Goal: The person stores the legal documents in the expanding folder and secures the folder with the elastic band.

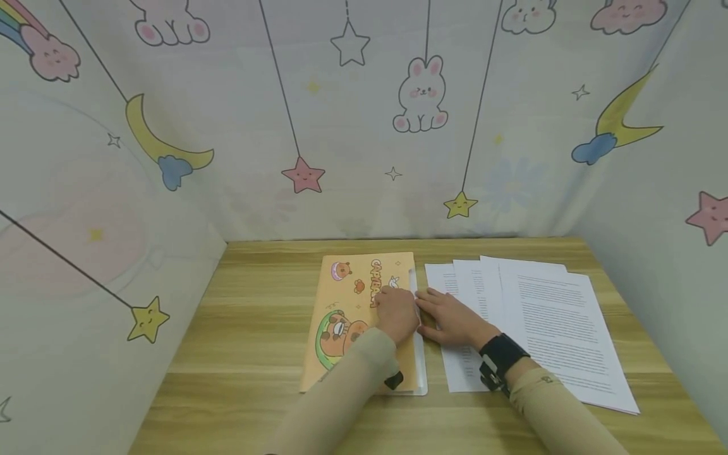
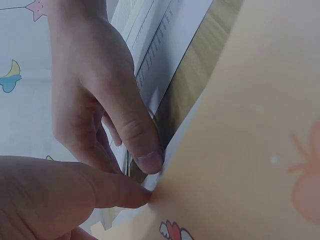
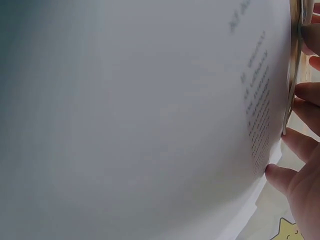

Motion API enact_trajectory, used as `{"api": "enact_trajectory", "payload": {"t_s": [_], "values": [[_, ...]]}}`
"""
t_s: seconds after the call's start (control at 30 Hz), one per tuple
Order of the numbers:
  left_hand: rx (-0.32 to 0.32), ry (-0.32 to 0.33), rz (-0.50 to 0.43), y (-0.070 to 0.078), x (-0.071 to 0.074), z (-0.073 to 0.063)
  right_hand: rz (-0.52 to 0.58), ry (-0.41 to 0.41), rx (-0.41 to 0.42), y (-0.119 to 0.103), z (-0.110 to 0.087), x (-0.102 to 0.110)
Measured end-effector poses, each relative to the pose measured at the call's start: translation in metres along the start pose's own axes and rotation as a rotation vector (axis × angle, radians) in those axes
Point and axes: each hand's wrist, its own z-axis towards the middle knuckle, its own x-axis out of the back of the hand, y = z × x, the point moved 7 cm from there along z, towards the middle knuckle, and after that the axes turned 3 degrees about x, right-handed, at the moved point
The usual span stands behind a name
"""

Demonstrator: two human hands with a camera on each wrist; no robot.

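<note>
An orange folder (image 1: 335, 287) with cartoon capybaras on its cover lies flat on the table, a pale inner layer (image 1: 421, 373) showing along its right edge. At that edge my left hand (image 1: 398, 313) has its fingers curled and pinches the cover's border. Right beside it my right hand (image 1: 452, 319) reaches in from the right, fingers extended and tips touching the folder's edge. In the left wrist view, the right thumb (image 2: 150, 162) lies close to the left fingertip at the border. The undersides of both hands are hidden in the head view.
Several overlapping printed sheets (image 1: 560, 328) lie right of the folder, partly under my right forearm. A wood-grain table (image 1: 244, 328) carries everything. Cartoon-patterned fabric walls (image 1: 364, 126) stand at the back and both sides. A black band (image 1: 503, 357) circles the right wrist.
</note>
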Motion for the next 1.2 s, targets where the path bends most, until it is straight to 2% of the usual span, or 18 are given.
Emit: {"api": "enact_trajectory", "payload": {"t_s": [0.13, 0.23, 0.47, 0.67, 0.97, 1.2], "values": [[-0.011, -0.028, -0.016, 0.004, 0.002, -0.001, 0.019, 0.009, 0.004, 0.0, 0.0, 0.0], [-0.028, -0.038, 0.025, 0.008, 0.002, -0.002, 0.033, 0.037, 0.036, -0.002, 0.0, 0.002], [-0.042, 0.042, 0.124, 0.02, 0.002, -0.005, 0.053, 0.056, 0.063, -0.001, 0.0, 0.001], [-0.015, 0.091, 0.188, 0.024, 0.004, -0.008, 0.059, 0.051, 0.043, 0.001, 0.001, 0.0], [0.006, 0.102, 0.3, 0.024, 0.0, -0.015, 0.058, 0.038, 0.041, 0.001, -0.002, 0.0], [0.041, 0.105, 0.195, 0.022, 0.003, -0.016, 0.064, 0.038, 0.039, 0.0, -0.002, 0.001]]}}
